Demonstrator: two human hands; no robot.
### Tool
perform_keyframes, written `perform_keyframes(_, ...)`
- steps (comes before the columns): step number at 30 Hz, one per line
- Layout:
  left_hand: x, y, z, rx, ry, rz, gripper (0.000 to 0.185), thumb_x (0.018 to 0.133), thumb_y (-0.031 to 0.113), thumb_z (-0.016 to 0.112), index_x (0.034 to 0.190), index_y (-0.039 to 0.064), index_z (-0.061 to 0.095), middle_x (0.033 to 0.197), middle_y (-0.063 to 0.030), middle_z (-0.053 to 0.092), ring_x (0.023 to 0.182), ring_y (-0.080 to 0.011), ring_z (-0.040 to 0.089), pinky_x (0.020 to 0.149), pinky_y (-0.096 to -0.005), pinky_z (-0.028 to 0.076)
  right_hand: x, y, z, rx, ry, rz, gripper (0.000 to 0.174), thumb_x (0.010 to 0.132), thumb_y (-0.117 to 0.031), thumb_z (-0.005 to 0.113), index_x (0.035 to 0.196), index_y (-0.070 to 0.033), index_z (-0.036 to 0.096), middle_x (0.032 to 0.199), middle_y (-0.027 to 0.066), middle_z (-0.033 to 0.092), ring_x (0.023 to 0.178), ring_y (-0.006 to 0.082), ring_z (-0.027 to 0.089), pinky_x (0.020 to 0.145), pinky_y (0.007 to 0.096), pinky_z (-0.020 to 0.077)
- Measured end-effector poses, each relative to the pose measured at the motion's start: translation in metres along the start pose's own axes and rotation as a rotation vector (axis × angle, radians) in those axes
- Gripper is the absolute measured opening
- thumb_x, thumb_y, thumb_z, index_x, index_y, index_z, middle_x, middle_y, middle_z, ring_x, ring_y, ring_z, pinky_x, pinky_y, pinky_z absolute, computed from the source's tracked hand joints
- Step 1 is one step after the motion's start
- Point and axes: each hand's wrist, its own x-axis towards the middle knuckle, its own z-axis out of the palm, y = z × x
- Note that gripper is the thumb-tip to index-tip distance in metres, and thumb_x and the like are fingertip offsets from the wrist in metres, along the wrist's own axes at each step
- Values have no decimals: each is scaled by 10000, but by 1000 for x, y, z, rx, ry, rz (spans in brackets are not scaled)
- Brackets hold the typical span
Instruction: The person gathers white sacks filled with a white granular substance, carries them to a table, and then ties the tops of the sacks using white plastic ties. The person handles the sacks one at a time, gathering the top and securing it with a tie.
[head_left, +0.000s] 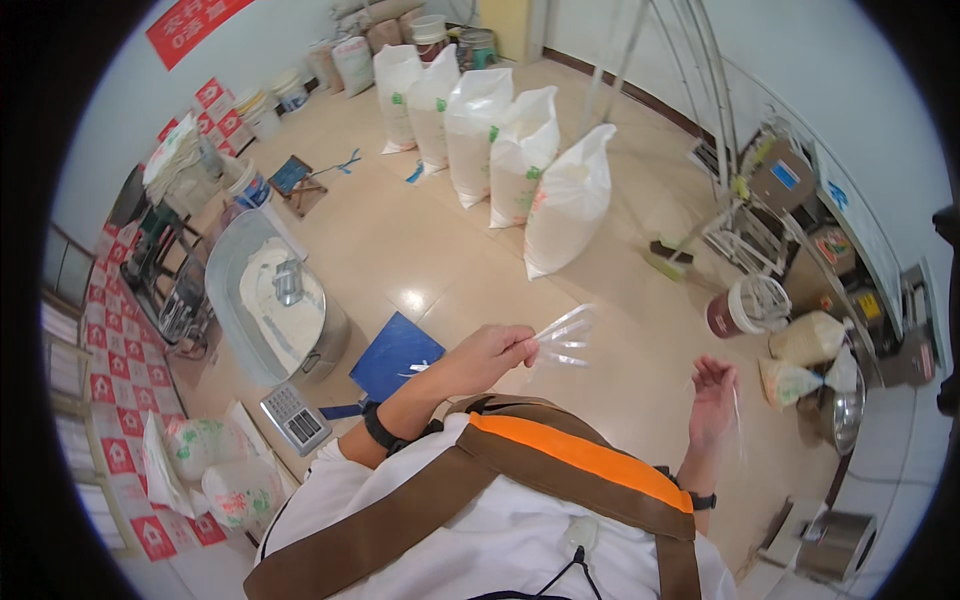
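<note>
My left hand (499, 356) pinches a fan of several clear plastic strips (564, 341) between thumb and fingers, over the floor in front of my body. Off to the right, my right hand (712, 394) is raised with curled fingers. A thin translucent strip (739, 420) hangs from it, slightly blurred. Beyond both hands, several tall white sacks (566, 202) stand in a slanting row, filled with pale contents. Their tops are gathered upward, and the nearest one leans right.
On the left are a metal tub (330, 337) of white powder with a scoop (288, 283), a digital scale (296, 418), a blue dustpan (396, 356) and filled bags (240, 487). A broom (670, 259), a bucket (731, 307) and a steel bowl (847, 412) are at right. A folding stool (298, 184) stands farther back.
</note>
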Motion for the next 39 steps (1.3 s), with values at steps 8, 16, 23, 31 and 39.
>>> perform_keyframes(8,77,-6,-61,203,89,-15,195,934,178,516,828,31,588,687,-110,577,646,-218,563,616,-333,442,162,63,166,-467,-830,39,545,974,-492,399,1188,-25,582,1155,116,632,1085,202,563,963,353,407)
perform_keyframes(16,191,-12,-165,460,122,185,109,866,139,579,834,41,612,795,-121,634,733,-322,598,651,-395,464,269,119,242,-521,-1111,476,464,994,-415,396,1161,-31,597,956,66,650,847,151,612,768,281,480)
perform_keyframes(23,294,-29,-246,402,159,96,147,893,158,567,835,42,636,713,-120,608,676,-295,575,620,-384,446,384,143,235,-530,-945,736,421,999,-381,414,935,-37,649,608,-59,334,562,62,309,529,219,284)
perform_keyframes(31,399,-70,-348,201,201,-160,232,951,214,550,928,23,679,672,-39,552,636,-111,459,569,-291,380,544,187,229,-648,-994,543,348,954,-347,481,847,-73,667,645,-40,423,631,78,393,584,233,333)
perform_keyframes(39,506,-125,-456,273,326,-243,239,915,168,596,960,-54,671,739,-45,610,687,-98,516,618,-268,433,650,262,260,-726,-684,330,279,927,-235,555,892,11,683,655,2,542,633,74,456,587,254,382)
